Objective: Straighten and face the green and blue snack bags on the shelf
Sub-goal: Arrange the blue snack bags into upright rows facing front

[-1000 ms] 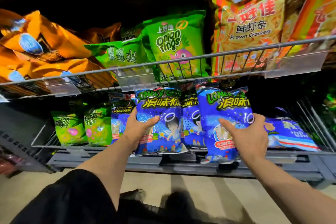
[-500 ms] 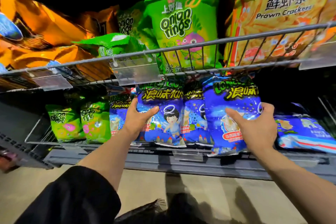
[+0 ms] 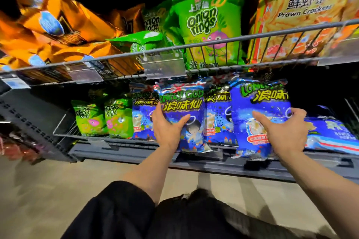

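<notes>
Two blue bags upright at frame centre — left hand point(image 3: 167, 128) grasps one point(image 3: 184, 110), right hand point(image 3: 285, 132) another point(image 3: 260, 106); the flat bag point(image 3: 330, 134) at right remains.

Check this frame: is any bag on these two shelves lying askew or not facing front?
Yes. On the lower shelf, the blue bag at far right lies flat instead of standing. Above, a green bag lies on its side beside the upright Onion Rings bag, and the orange bags are heaped at angles.

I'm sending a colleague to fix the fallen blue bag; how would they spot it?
Go to the lower shelf, past the right hand. The fallen blue bag is rightmost, lying flat while its neighbours stand upright.
</notes>
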`<action>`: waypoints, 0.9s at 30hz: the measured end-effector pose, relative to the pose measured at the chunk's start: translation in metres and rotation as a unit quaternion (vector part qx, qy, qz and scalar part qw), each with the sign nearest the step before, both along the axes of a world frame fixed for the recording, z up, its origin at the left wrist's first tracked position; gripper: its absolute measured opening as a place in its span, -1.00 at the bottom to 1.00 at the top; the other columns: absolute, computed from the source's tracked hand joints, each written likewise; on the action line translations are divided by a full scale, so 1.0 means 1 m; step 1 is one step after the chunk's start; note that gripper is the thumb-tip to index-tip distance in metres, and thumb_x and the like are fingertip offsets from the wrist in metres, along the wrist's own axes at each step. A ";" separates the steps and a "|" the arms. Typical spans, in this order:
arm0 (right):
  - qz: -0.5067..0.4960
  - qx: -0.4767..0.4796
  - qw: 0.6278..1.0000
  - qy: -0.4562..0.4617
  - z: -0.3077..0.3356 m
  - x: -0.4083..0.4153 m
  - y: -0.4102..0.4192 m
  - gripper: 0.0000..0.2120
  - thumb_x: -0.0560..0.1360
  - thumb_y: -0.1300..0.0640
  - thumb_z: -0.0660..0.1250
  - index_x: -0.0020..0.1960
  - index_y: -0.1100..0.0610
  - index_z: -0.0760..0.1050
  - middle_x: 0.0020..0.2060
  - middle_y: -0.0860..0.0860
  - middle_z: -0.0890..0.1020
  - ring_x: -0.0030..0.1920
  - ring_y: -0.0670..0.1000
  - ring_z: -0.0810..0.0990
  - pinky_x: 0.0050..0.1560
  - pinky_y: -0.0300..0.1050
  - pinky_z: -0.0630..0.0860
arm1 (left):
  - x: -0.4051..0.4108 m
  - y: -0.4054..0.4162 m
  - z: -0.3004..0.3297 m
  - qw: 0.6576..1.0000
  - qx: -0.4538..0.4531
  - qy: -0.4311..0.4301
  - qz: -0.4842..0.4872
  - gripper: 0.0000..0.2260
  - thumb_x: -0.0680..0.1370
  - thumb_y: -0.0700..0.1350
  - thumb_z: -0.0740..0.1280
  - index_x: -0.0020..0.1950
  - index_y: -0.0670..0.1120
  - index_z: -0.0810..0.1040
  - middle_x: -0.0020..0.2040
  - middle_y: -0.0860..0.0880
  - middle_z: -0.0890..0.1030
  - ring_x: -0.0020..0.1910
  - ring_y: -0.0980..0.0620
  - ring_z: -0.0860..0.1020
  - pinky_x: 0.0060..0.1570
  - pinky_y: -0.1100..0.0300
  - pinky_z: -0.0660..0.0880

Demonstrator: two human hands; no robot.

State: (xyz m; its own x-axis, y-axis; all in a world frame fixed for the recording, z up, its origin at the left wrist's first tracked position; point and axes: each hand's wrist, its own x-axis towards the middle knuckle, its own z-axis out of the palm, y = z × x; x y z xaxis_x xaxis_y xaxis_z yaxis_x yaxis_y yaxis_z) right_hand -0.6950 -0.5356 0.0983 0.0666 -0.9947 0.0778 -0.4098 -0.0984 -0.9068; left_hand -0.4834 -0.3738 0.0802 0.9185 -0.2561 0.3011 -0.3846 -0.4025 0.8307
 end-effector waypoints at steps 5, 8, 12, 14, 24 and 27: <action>0.001 0.003 1.000 -0.004 0.000 -0.014 0.008 -0.23 0.26 -0.15 0.54 0.26 0.23 0.31 0.08 0.25 0.57 0.11 0.27 0.52 0.08 0.13 0.42 | -0.021 0.004 -0.004 0.998 0.066 0.011 -0.011 -0.02 0.34 0.11 0.54 0.58 -0.06 0.03 0.57 -0.13 0.13 0.55 -0.05 0.07 0.46 -0.04 0.10; 0.005 0.002 1.000 -0.002 -0.005 -0.020 0.007 -0.27 0.30 -0.13 0.53 0.26 0.23 0.32 0.08 0.25 0.57 0.11 0.28 0.52 0.09 0.11 0.41 | -0.030 0.001 -0.004 0.991 0.137 -0.005 -0.006 0.03 0.36 0.15 0.51 0.58 -0.05 -0.09 0.59 -0.09 -0.01 0.57 -0.05 -0.03 0.45 -0.17 0.04; 0.008 0.004 1.000 -0.005 -0.010 -0.028 0.006 -0.31 0.33 -0.13 0.50 0.25 0.22 0.31 0.06 0.24 0.57 0.08 0.26 0.52 0.04 0.06 0.40 | -0.038 0.000 -0.002 0.990 0.137 0.002 -0.019 -0.03 0.40 0.12 0.49 0.58 -0.08 -0.07 0.60 -0.07 -0.06 0.57 -0.05 -0.08 0.50 -0.07 -0.01; 0.008 0.000 1.000 -0.006 -0.009 -0.031 0.004 -0.31 0.33 -0.13 0.50 0.26 0.22 0.31 0.06 0.23 0.56 0.08 0.26 0.51 0.04 0.08 0.41 | -0.044 -0.001 0.000 0.991 0.130 -0.003 -0.024 -0.07 0.42 0.10 0.49 0.58 -0.10 -0.01 0.60 -0.06 -0.04 0.57 -0.03 -0.08 0.52 0.03 -0.03; -0.026 -0.004 0.999 -0.026 0.000 -0.071 -0.028 -0.33 0.32 -0.16 0.50 0.21 0.19 0.32 0.01 0.19 0.59 0.02 0.23 0.54 -0.04 0.02 0.41 | -0.136 -0.092 0.046 0.951 0.088 0.019 -0.295 -0.44 0.46 0.05 0.46 0.40 -0.10 0.43 0.33 -0.04 0.51 0.23 0.01 0.54 0.19 0.11 0.51; -0.058 0.013 0.998 -0.035 -0.006 -0.091 -0.041 -0.34 0.31 -0.18 0.49 0.20 0.16 0.32 0.01 0.15 0.60 0.02 0.20 0.56 -0.06 -0.01 0.39 | -0.168 -0.127 0.043 0.901 0.111 0.124 -0.402 -0.43 0.46 0.04 0.47 0.41 -0.04 0.37 0.26 0.07 0.54 -0.01 0.20 0.60 -0.07 0.39 0.53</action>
State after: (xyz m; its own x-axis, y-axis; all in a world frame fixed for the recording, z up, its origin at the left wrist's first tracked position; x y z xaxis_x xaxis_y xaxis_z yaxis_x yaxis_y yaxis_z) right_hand -0.7861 -0.5762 0.0921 -0.0540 -0.9972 0.0516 -0.3533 -0.0292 -0.9350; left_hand -0.6513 -0.5009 0.1236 0.4422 -0.8965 -0.0279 -0.4398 -0.2439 0.8643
